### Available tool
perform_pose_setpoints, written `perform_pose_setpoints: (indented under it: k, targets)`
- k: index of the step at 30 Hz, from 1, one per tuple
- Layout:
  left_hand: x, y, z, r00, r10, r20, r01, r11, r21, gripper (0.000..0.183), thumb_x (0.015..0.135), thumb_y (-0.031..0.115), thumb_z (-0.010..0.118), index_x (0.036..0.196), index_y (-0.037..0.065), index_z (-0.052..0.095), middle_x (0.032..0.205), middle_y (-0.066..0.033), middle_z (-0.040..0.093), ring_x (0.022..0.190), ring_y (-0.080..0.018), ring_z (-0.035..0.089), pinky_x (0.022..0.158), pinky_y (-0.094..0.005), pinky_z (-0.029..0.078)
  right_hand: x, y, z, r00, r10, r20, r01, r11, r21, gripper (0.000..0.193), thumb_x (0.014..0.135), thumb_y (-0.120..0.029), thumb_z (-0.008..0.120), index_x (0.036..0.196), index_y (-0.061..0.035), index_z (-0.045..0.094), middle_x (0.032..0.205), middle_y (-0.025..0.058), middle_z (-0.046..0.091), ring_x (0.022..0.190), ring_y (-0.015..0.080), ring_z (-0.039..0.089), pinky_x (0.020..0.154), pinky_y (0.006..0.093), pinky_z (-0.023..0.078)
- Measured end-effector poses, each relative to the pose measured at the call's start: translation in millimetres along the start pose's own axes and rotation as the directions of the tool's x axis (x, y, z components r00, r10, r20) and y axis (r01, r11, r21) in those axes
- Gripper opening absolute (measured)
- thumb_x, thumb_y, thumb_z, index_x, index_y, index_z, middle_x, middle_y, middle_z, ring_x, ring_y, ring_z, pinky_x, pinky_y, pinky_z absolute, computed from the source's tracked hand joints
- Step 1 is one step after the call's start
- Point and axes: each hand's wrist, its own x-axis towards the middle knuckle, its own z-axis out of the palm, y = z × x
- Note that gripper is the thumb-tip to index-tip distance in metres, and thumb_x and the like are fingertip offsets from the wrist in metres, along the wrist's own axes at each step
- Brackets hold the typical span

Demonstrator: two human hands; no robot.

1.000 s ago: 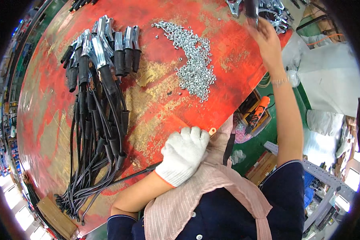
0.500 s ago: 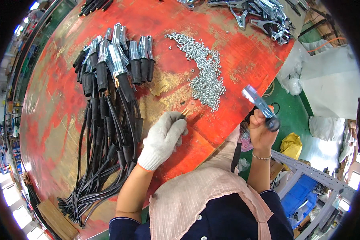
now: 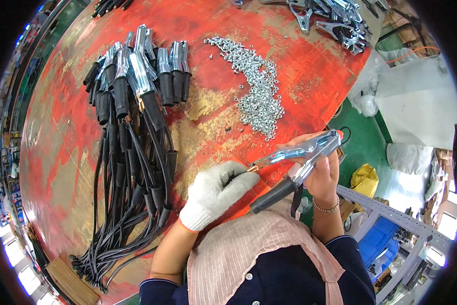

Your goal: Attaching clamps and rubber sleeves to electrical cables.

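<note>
My left hand [image 3: 215,192], in a white knit glove, pinches a cable end with a copper lug [image 3: 252,168]; most of the cable is hidden by the glove. Bare, my right hand [image 3: 321,179] grips a silver metal spring clamp [image 3: 317,148]. One handle of the clamp wears a black sleeve [image 3: 274,197] and points down-left, below the gloved fingers. The other, uncovered handle reaches to the copper lug, and the two meet or overlap at the left fingertips. A spread pile of small metal nuts [image 3: 261,101] lies just beyond both hands.
Left of my hands lies a bundle of black cables [image 3: 132,203] with sleeved clamps [image 3: 137,71] at its far end. More bare clamps [image 3: 340,23] are heaped at the far right. The worn red table [image 3: 299,61] ends in an edge beside my right arm. A blue crate [image 3: 378,244] sits lower right.
My right hand has brought the clamp down and left, turning it so its bare handle meets the lug. My left hand has shifted slightly right and down, still holding the cable end.
</note>
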Motion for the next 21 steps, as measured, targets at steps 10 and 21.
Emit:
perform_pose_setpoints:
  k: [10, 21]
  targets:
    - [0, 2, 3, 1.0, 0.006, -0.028, -0.003, 0.995, 0.104, 0.029, 0.086, 0.034, 0.067, 0.091, 0.005, 0.068, 0.068, -0.0103, 0.062, 0.06, -0.015, 0.058, 0.057, -0.0306, 0.046, 0, -4, 15, 0.998, 0.005, 0.07, -0.006, 1.0, 0.02, 0.041, 0.093, -0.026, 0.059, 0.119, -0.0034, 0.037, 0.113, 0.0197, 0.056, 0.109, 0.0333, 0.059, 0.094, 0.0474, 0.046]
    - [1, -1, 2, 0.998, -0.062, 0.015, 0.061, 0.997, 0.047, 0.028, 0.088, 0.031, 0.065, 0.097, 0.006, 0.067, 0.075, -0.0123, 0.065, 0.067, -0.0179, 0.063, 0.063, -0.0319, 0.049, 2, -6, 18, 0.997, 0.043, 0.057, -0.048, 0.994, 0.095, 0.045, 0.089, -0.028, 0.065, 0.116, -0.0025, 0.039, 0.11, 0.0177, 0.06, 0.111, 0.0298, 0.058, 0.094, 0.0449, 0.046]
